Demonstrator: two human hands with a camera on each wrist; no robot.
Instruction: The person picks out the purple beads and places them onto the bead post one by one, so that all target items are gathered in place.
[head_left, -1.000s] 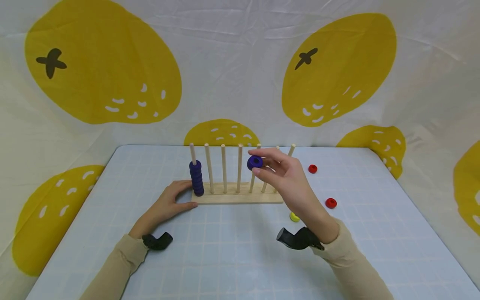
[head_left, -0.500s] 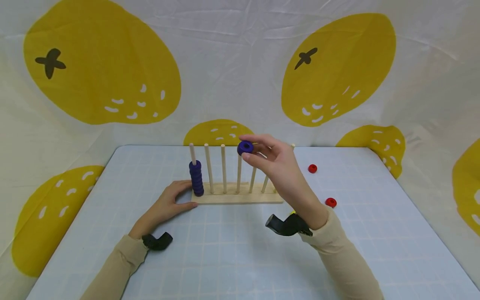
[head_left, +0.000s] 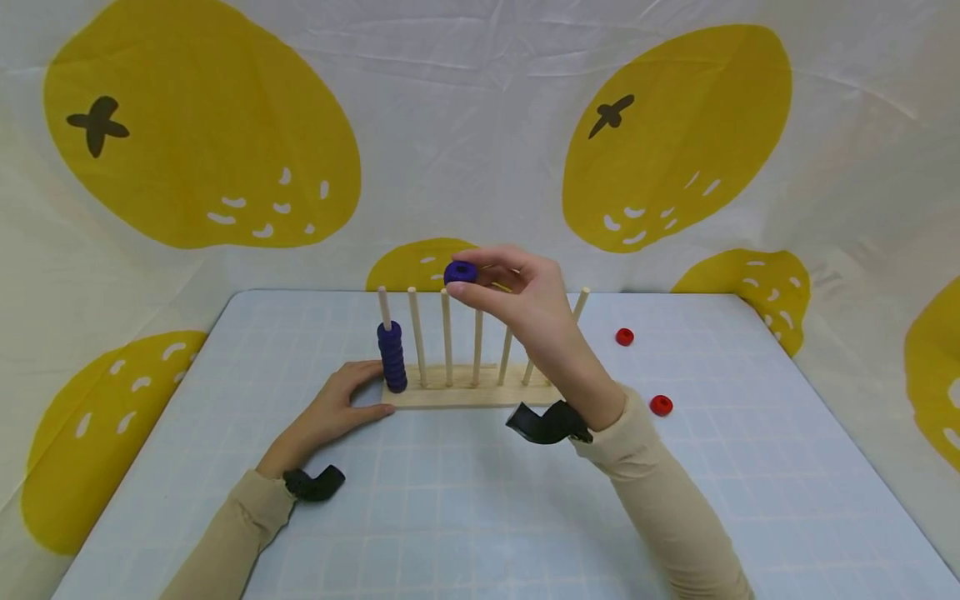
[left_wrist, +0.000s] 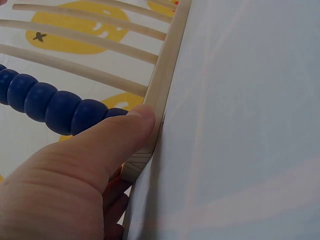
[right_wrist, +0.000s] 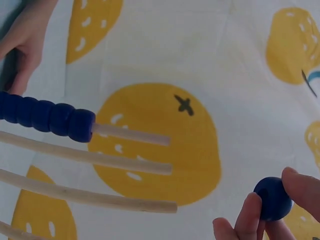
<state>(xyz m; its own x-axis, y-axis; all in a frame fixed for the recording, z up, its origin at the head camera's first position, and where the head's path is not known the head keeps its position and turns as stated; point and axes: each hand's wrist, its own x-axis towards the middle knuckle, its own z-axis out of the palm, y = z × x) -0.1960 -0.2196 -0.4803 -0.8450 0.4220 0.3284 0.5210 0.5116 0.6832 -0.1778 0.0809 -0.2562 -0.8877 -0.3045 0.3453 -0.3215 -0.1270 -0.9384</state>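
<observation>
My right hand (head_left: 528,304) pinches a dark blue bead (head_left: 452,277) between thumb and fingers, level with the peg tops of a wooden peg rack (head_left: 472,399). In the right wrist view the bead (right_wrist: 275,200) is apart from the pegs, beyond their free ends. A stack of several blue beads (head_left: 392,358) fills the lower part of the leftmost peg. My left hand (head_left: 341,404) grips the rack's left end. The left wrist view shows the thumb (left_wrist: 135,122) on the base's edge beside the lowest blue bead, with the other fingers partly hidden behind the base.
Two red beads, a far one (head_left: 625,337) and a nearer one (head_left: 661,405), lie on the table (head_left: 450,508) right of the rack. Upright pegs stand in a row; my right hand covers some of them. A fruit-print cloth (head_left: 465,125) hangs behind the table.
My right hand has moved left and upward with the blue bead, from the rack's right half to near its third peg. A yellow bead became hidden behind the right arm. The left hand stays put.
</observation>
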